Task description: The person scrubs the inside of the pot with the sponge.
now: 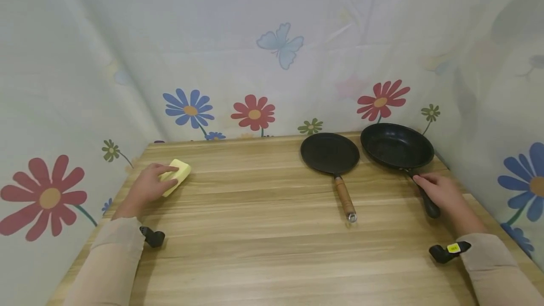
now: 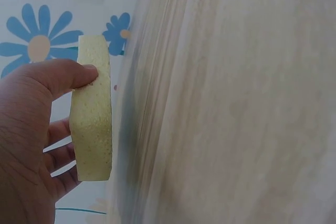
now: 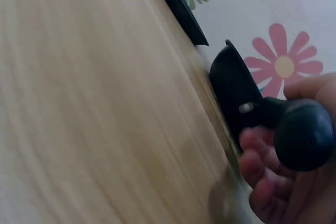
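Sponge (image 1: 182, 172), prob. soft/light, is being pinched across its body w/ L hand (image 1: 148, 184); pan (image 1: 395, 148), prob. stiff/heavy, is being held by handle (image 1: 430, 207) w/ R hand (image 1: 444, 195).

soft, even light; faint shadows on the tabletop (image 1: 238, 249), whose grain blurs in both wrist views
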Demonstrator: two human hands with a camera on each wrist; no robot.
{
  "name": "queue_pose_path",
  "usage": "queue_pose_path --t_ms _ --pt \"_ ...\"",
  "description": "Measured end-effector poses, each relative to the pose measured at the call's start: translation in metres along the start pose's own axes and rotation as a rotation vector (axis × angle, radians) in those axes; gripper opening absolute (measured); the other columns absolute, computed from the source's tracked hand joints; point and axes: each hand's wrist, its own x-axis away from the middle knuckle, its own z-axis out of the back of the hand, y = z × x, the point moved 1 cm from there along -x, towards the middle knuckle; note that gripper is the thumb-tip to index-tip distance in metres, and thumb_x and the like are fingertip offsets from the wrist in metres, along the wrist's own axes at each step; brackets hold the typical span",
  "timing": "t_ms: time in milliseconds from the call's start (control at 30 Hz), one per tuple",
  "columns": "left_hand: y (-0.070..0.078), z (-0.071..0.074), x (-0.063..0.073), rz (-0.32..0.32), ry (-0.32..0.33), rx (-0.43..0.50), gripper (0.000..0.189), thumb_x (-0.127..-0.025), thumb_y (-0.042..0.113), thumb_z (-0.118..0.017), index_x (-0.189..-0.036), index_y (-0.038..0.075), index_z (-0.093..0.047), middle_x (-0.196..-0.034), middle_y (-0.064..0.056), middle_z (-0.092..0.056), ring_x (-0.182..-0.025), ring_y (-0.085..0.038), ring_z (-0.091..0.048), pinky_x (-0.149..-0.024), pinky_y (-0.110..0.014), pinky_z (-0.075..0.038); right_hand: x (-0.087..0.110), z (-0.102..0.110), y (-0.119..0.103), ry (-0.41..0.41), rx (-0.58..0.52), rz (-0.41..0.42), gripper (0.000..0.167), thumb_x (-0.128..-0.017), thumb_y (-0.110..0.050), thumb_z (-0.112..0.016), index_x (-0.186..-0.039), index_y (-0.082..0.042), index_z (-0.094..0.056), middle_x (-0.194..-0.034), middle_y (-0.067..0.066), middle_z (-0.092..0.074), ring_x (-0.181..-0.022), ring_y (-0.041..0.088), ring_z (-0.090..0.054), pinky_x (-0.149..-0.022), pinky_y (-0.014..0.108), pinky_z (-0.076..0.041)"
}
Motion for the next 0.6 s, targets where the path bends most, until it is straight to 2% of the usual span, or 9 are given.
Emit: queue_pose_path --t_ms 100,167,233,267,333,467,600 --pt "-0.0001 -0.0013 0.001 0.0 -0.001 0.009 0.048 -0.095 0.028 -0.068 -0.135 0.001 -0.062 -0.138 -0.033 -0.048 -0.128 -0.053 -0.041 -0.105 -0.068 -0.029 0.0001 -0.0036 0.0036 -0.069 -0.276 -0.035 0.052 -0.107 -0.034 -0.047 -0.121 0.014 -0.06 -0.082 0.013 -0.072 -0.067 0.022 -0.065 -0.061 0.033 -0.054" --pt "-0.0008 -0.0026 0.0016 0.0 -0.004 0.016 0.047 -0.095 0.027 -0.069 -0.135 0.002 -0.062 -0.138 -0.033 -0.048 -0.128 -0.053 -0.041 -0.106 -0.068 -0.029 0.0007 -0.0052 0.0056 -0.102 -0.433 -0.063 0.037 -0.107 -0.031 -0.048 -0.111 -0.001 -0.069 -0.077 0.002 -0.069 -0.058 0.015 -0.06 -0.054 0.028 -0.052" --pt "-0.0021 -0.0036 0.0019 -0.002 -0.006 0.021 0.047 -0.095 0.027 -0.068 -0.135 0.002 -0.062 -0.138 -0.033 -0.048 -0.129 -0.053 -0.041 -0.106 -0.068 -0.029 0.0013 -0.0061 0.0071 -0.113 -0.513 -0.052 0.025 -0.106 -0.029 -0.05 -0.1 -0.017 -0.071 -0.073 -0.003 -0.066 -0.057 0.011 -0.058 -0.052 0.026 -0.05" --pt "-0.0026 -0.0041 0.002 -0.004 -0.005 0.022 0.047 -0.096 0.027 -0.068 -0.135 0.002 -0.063 -0.138 -0.033 -0.048 -0.129 -0.053 -0.041 -0.106 -0.068 -0.029 0.0014 -0.0065 0.0076 -0.116 -0.542 -0.046 0.023 -0.106 -0.028 -0.051 -0.095 -0.024 -0.071 -0.072 -0.004 -0.065 -0.057 0.01 -0.057 -0.052 0.025 -0.05" --pt "-0.0028 -0.0046 0.0022 -0.005 -0.005 0.022 0.047 -0.096 0.027 -0.068 -0.135 0.002 -0.063 -0.138 -0.032 -0.048 -0.128 -0.053 -0.041 -0.106 -0.069 -0.029 0.0015 -0.0071 0.0085 -0.12 -0.586 -0.034 0.025 -0.106 -0.026 -0.052 -0.089 -0.029 -0.07 -0.072 -0.005 -0.063 -0.059 0.008 -0.056 -0.052 0.023 -0.049" --pt "-0.002 -0.0048 0.0021 -0.005 -0.011 0.022 0.048 -0.096 0.028 -0.068 -0.135 0.002 -0.062 -0.138 -0.032 -0.048 -0.128 -0.053 -0.041 -0.106 -0.069 -0.029 0.001 -0.0072 0.01 -0.143 -0.667 -0.032 0.026 -0.106 -0.024 -0.052 -0.089 -0.026 -0.071 -0.071 -0.005 -0.06 -0.06 0.007 -0.055 -0.052 0.022 -0.049" --pt "-0.0006 -0.0049 0.001 0.0 -0.015 0.016 0.048 -0.096 0.03 -0.068 -0.136 0.003 -0.062 -0.139 -0.032 -0.048 -0.129 -0.052 -0.041 -0.106 -0.068 -0.029 0.0009 -0.0064 0.0078 -0.124 -0.643 -0.018 0.026 -0.106 -0.026 -0.052 -0.087 -0.026 -0.07 -0.07 -0.007 -0.059 -0.059 0.006 -0.054 -0.051 0.021 -0.047"
